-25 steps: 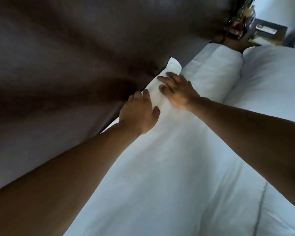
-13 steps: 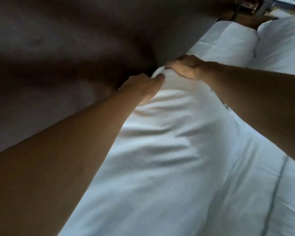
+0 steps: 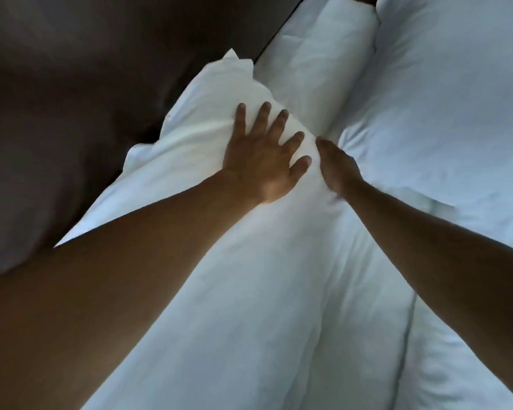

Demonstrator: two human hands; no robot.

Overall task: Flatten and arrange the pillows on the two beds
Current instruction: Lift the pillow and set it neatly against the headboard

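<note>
Your left hand [image 3: 262, 161] lay flat on the long, soft white pillow [image 3: 219, 261] that ran from near you up to the dark brown headboard [image 3: 101, 69] on the left. Your fingers [image 3: 240, 119] were straight and spread wide, pressing down on the far end, and they held nothing. Your right hand [image 3: 336, 167] sat just beside it, on the right edge of the same pillow. Its fingers were tucked down out of sight, so I could not tell if they gripped the cloth or only pushed.

A second puffy white pillow [image 3: 317, 60] lay farther away, touching the first one. A big white pillow [image 3: 450, 108] sat on the right.

To do this step well, you needed to push with your whole palm, not just your fingertips. I think slow, even strokes toward the far pointy corner [image 3: 234, 59] would have smoothed the bumps. That corner looked crumpled, so it likely needed a gentle tug.
</note>
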